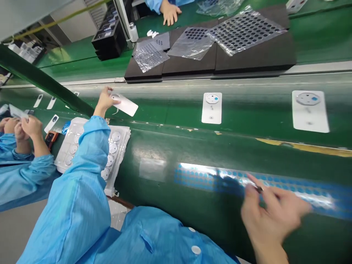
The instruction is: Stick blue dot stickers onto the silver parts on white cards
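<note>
Stretched forward over the green belt, my left hand (106, 99) pinches the end of a white plate (126, 105). My right hand (272, 214), slightly blurred, is closed round a thin dark-tipped tool (259, 189) above a long clear strip of blue dots (198, 176). Two white plates, each with a round part and a small blue dot, lie on the belt: one at the centre (216, 116) and one at the right (310, 119). Under my left arm is a plastic tray (125, 146) of white round parts.
Dark foam blocks (189, 68) with sheets of black dots (247, 31) stand behind the belt. A green bar (46, 79) crosses at the left. A co-worker's hands (31, 126) are at the left edge; another person's hand (169, 13) rests at the top.
</note>
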### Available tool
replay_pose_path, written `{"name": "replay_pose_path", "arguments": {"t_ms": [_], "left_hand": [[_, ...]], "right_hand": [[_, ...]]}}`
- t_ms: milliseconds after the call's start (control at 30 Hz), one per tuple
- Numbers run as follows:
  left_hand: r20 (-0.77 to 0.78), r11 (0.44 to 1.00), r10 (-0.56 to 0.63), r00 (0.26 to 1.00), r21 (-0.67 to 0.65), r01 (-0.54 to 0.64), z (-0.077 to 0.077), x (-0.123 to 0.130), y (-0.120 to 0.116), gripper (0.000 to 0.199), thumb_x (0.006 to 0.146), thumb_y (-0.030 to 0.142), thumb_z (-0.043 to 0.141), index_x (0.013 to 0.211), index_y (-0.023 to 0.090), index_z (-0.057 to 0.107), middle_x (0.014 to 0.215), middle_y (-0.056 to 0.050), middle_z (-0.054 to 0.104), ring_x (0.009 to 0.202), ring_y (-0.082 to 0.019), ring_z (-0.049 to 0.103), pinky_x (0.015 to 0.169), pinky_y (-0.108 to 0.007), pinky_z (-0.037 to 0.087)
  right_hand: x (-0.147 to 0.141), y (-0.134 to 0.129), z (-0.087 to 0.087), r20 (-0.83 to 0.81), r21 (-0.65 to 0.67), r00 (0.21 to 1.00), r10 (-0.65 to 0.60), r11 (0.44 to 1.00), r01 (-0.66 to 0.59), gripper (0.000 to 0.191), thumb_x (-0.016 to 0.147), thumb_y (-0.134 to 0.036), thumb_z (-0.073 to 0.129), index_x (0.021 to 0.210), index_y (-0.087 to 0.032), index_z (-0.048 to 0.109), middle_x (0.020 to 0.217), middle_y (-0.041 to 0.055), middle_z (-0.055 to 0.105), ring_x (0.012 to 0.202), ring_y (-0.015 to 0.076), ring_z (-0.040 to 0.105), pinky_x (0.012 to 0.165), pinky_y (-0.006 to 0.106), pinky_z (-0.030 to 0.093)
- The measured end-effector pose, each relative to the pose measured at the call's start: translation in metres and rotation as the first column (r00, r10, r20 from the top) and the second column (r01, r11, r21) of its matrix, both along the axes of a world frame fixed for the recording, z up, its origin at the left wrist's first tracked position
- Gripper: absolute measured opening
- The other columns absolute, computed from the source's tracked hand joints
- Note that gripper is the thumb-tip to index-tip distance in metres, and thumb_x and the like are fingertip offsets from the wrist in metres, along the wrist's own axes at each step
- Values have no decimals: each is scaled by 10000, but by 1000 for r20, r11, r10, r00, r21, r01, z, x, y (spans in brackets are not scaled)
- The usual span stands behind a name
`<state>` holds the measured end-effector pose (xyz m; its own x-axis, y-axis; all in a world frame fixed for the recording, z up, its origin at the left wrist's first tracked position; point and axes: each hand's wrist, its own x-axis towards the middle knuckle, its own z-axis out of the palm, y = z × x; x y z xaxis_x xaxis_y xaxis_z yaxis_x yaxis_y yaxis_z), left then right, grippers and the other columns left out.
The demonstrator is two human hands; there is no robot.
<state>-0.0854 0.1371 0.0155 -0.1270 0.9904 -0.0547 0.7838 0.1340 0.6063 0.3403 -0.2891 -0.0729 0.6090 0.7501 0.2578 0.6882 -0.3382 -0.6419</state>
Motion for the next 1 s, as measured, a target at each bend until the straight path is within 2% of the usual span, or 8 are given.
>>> {"name": "replay_pose_path", "arguments": {"t_ms": [100, 200, 267, 433, 567, 633, 767, 1000], "left_hand": [[319, 975, -166, 933, 196, 106, 15, 10, -22, 601, 769, 275, 921, 1238, 127, 575, 1099, -22, 715, 1044, -190, 621, 1109, -520, 495], [602, 935, -250, 759, 354, 27, 18, 27, -72, 328, 878, 295, 823, 1101, 139, 641, 1020, -2, 701, 1057, -187, 647, 1089, -478, 531], [743, 953, -191, 642, 297, -61, 9, 44, -117, 297, 953, 398, 719, 1138, 173, 660, 987, -11, 690, 1074, -213, 686, 967, -412, 595], [963, 983, -59, 261, 11, 182, -34, 103, -212, 532, 998, 490, 574, 1466, 244, 515, 1183, -62, 719, 1066, -249, 742, 827, -373, 640], [993, 927, -58, 99, 17, 375, -67, 134, -229, 754, 919, 429, 678, 1584, 256, 365, 1313, -118, 712, 973, -243, 765, 839, -398, 647], [984, 939, -108, 141, 54, 340, -79, 136, -223, 805, 893, 386, 701, 1601, 259, 340, 1347, -119, 702, 967, -225, 761, 870, -390, 638], [890, 959, -233, 392, 144, 245, -87, 116, -208, 809, 916, 402, 677, 1627, 269, 315, 1410, -104, 666, 1042, -207, 736, 939, -367, 606], [387, 905, -411, 825, 285, 317, -39, 77, -254, 684, 995, 494, 633, 1607, 320, 381, 1445, -84, 586, 1261, -266, 593, 1048, -420, 511]], "right_hand": [[-29, 53, -2, -475, 93, 813, 337, 938, -335, 520, 990, -708, 538, 1016, -244, 771, 910, 112, 748, 862, 293, 728, 886, 492, 571], [-56, 90, -11, -767, 153, 471, 436, 837, -525, 599, 871, -773, 683, 1024, -197, 734, 829, 86, 737, 734, 241, 718, 735, 390, 611], [-65, 100, -19, -808, 162, 363, 464, 767, -621, 627, 812, -785, 739, 983, -182, 727, 776, 81, 725, 689, 228, 702, 656, 349, 603], [-61, 94, -30, -699, 140, 425, 575, 693, -707, 543, 942, -727, 638, 963, -188, 697, 741, 60, 703, 668, 211, 696, 639, 323, 593], [-57, 90, -33, -576, 140, 450, 683, 625, -768, 426, 1038, -607, 568, 1016, -197, 682, 833, 66, 719, 696, 203, 703, 675, 327, 593], [-58, 90, -33, -545, 144, 457, 703, 616, -775, 404, 1050, -584, 560, 1007, -201, 684, 856, 68, 728, 699, 200, 707, 684, 329, 601], [-59, 89, -33, -548, 144, 478, 686, 640, -754, 419, 1038, -595, 581, 980, -200, 707, 828, 64, 738, 685, 195, 711, 640, 309, 600], [-56, 91, -26, -713, 168, 411, 568, 708, -686, 451, 957, -642, 699, 933, -192, 725, 705, 35, 706, 631, 168, 671, 614, 273, 552]]}}
